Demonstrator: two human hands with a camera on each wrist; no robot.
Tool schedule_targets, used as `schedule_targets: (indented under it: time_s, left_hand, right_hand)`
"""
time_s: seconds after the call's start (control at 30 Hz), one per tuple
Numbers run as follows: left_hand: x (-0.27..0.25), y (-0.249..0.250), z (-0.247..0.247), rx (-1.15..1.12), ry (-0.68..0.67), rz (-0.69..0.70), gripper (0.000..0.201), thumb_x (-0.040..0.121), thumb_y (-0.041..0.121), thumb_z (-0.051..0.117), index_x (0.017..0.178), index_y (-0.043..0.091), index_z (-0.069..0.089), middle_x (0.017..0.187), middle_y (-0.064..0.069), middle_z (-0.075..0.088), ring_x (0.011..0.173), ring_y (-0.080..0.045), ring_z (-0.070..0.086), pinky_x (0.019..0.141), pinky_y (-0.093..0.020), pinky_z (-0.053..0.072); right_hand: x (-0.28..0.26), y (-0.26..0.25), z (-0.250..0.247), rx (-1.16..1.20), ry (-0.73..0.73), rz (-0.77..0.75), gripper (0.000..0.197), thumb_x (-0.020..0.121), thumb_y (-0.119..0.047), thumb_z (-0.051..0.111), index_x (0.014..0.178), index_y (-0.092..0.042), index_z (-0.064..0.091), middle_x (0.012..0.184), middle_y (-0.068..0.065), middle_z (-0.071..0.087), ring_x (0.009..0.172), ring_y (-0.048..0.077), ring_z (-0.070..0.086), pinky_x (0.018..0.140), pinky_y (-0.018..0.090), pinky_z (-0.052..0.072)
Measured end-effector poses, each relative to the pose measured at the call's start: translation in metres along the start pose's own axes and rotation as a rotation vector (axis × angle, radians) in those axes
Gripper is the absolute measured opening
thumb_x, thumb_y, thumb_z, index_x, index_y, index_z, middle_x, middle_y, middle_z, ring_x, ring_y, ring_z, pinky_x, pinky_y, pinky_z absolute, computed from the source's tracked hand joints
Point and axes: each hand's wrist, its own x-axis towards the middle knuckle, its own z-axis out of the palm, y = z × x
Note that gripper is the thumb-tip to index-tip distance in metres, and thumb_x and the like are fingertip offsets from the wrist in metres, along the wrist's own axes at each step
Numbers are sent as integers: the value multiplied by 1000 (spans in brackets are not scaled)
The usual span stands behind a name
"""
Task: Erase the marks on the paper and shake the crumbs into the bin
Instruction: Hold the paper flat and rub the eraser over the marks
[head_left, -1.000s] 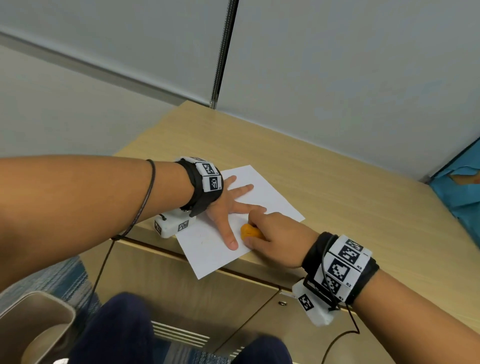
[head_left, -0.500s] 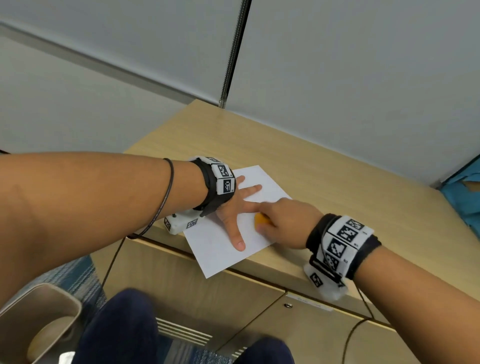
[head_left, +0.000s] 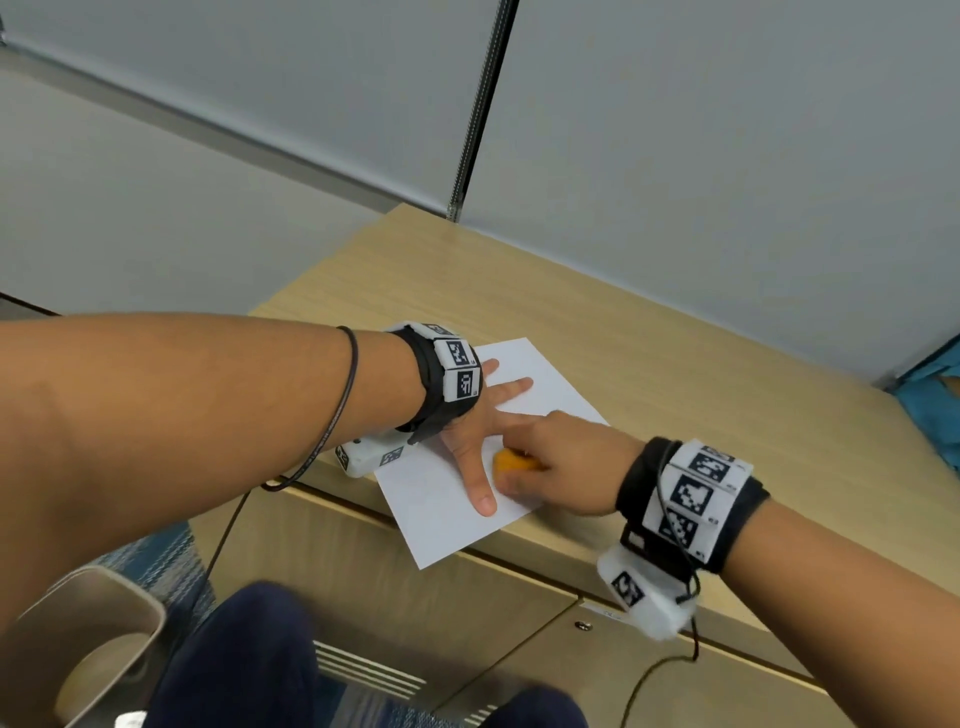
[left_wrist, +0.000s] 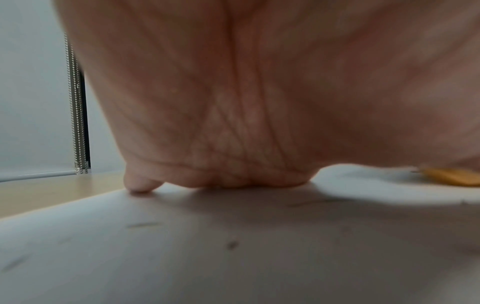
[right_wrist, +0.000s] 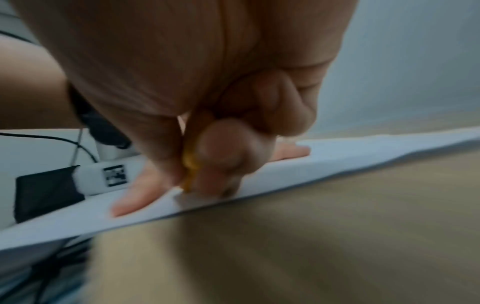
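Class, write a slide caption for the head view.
Left hand flat on paper; right hand grips orange eraser.

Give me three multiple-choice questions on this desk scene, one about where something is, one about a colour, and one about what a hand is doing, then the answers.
1. Where does the paper lie?
A. wholly in the middle of the desk
B. at the desk's near edge, one corner hanging over
C. inside the bin

2. What colour is the eraser?
A. orange
B. green
C. black

3. How is the left hand placed?
A. curled into a fist in the air
B. pinching the eraser
C. flat on the paper with fingers spread

Answers:
1 B: the paper overhangs the front edge of the desk, while the bin stands on the floor.
2 A: the eraser shows orange under the right hand, which pinches it.
3 C: the left hand lies spread on the sheet.
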Motion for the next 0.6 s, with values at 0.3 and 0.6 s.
schedule_targets:
  time_s: [0.3,0.6]
  left_hand:
    - [1,0,-1,6,-4,-3,130,55,89,62,145,53,-24,155,6,-41,144,-42,-28,111,-71,-3]
    - [1,0,0,-1,1,2,131,56,87,64,145,51,-25,155,7,-41,144,-40,-30,109,-72,-3]
  right_hand:
    - [1,-3,-2,10,-21,10,23,98,-40,50,102,-19,59,81,-7,57,70,11,54,67,29,42]
    - [4,2,1,35,-27,4,25,95,-42,50,103,-20,58,94,-5,59,84,18,57,79,39,51]
